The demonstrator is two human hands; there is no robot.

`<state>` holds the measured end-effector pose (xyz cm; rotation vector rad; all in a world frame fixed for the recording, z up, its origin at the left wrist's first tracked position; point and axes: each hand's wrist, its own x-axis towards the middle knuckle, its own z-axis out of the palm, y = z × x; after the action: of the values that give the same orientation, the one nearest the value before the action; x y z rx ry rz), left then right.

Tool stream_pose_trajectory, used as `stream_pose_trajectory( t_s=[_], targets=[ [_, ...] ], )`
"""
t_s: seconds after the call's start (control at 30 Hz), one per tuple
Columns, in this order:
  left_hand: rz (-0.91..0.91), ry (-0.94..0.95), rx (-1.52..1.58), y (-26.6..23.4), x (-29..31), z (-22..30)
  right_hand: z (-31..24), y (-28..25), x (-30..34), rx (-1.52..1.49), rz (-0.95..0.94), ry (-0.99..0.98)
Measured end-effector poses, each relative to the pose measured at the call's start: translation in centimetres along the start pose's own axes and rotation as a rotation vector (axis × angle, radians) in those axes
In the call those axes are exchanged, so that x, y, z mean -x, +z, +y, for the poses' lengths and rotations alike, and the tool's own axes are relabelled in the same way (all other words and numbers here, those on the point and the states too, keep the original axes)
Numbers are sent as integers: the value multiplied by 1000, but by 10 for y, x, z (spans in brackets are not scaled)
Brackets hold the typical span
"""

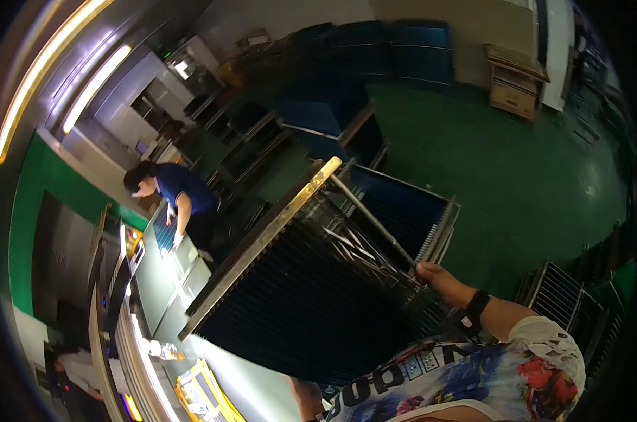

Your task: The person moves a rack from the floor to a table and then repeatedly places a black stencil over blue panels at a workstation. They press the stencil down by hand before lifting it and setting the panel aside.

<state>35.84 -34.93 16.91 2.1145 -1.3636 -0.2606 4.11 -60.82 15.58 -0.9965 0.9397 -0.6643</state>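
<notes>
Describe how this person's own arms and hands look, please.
The ungloved right hand has a wide black wristband, perhaps a watch. Its forearm is bare up to a short, white, lacy-looking fabric sleeve. Of the left arm, only a small bare part shows; I cannot make out its hand.

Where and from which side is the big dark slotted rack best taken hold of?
Likely by the metal rod along the right side of the rack, coming from the right: the rod is slim, bare and straight, at the rack's outer edge, so it should be easy to wrap around. The right grip closes on its near end.
</notes>
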Motion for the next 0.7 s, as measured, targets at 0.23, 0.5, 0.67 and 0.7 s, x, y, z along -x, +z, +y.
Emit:
stream_pose_trajectory(
  t_s=[0.23, 0.5, 0.67, 0.7],
  targets=[
    [5, -254, 126, 44, -16, 103, -11, -101, 29, -74, -17, -172],
    [-87, -60, 311, 101, -61, 240, 0, -236, 75, -142, 209, -280],
    [-235, 395, 49, 176, -129, 255, 20, -290, 107, -438, 575, -322],
    [-287, 343, 65, 189, -138, 263, 20, -298, 110, -440, 601, -338]
  ],
)
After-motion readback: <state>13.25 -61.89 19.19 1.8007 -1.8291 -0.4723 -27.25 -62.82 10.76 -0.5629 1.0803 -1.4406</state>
